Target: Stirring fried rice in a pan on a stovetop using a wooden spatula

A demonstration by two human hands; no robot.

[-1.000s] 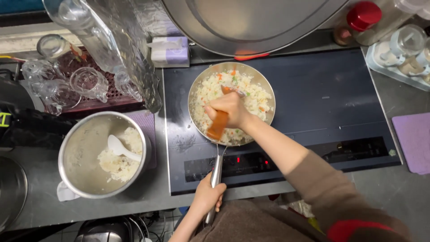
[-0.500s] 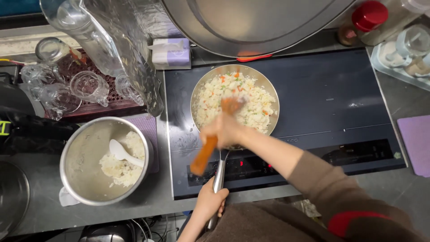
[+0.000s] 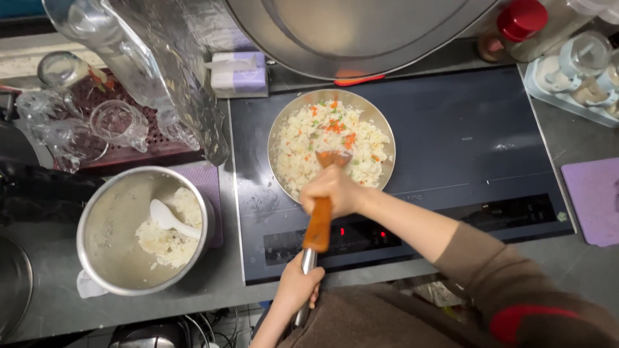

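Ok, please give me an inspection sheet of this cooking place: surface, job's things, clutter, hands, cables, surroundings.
Surface: dark cooktop set in a grey counter.
Job's things: pan of fried rice; wooden spatula in it.
Clutter: steel pot with rice and a white spoon; glass jars; purple box.
Hands: right hand grips the spatula; left hand holds the pan handle.
Cables: some at the bottom edge.
Surroundings: red-lidded jar.

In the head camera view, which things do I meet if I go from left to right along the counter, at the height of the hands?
Steel pot with rice and a white spoon → left hand on the pan handle → right hand holding the wooden spatula → black cooktop → purple mat.
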